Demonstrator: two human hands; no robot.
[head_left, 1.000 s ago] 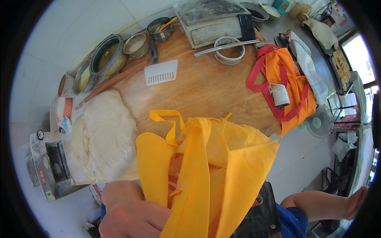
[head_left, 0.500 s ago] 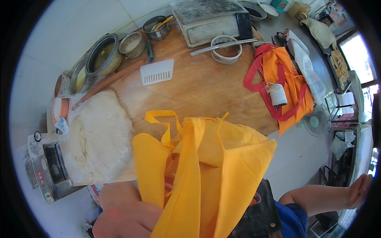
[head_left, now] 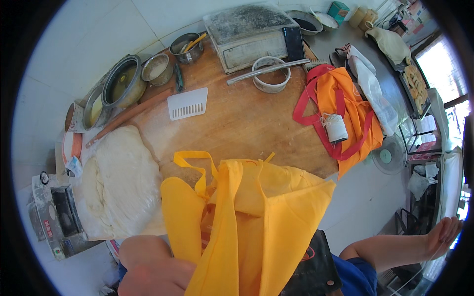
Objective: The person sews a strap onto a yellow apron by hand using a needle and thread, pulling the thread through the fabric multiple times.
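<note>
A yellow cloth bag [head_left: 291,212] with a strap loop stands up in front of me, over the near edge of the board. My left hand [head_left: 158,277] is closed on its lower left part; the fingertips are hidden behind the cloth. Far out to the right, my right hand [head_left: 444,234] is raised with its fingers pinched together. A thin pale thread [head_left: 417,271] runs from it down toward the lower edge. On the board, a spool of white string [head_left: 335,128] rests on an orange cloth bag [head_left: 363,123] with red straps.
Dough under plastic [head_left: 123,182] covers the board's left side. Behind it lie a rolling pin [head_left: 131,116], a slotted white scraper [head_left: 187,103] and several metal bowls. A scale [head_left: 252,39] stands at the back beside a white ring-shaped container [head_left: 271,88]. A baking tray [head_left: 417,93] stands far right.
The view has shifted, so the table things sit slightly further left. The thread below my right hand shows more plainly. Both hands keep nearly the same pose, and the yellow bag stays in place.
</note>
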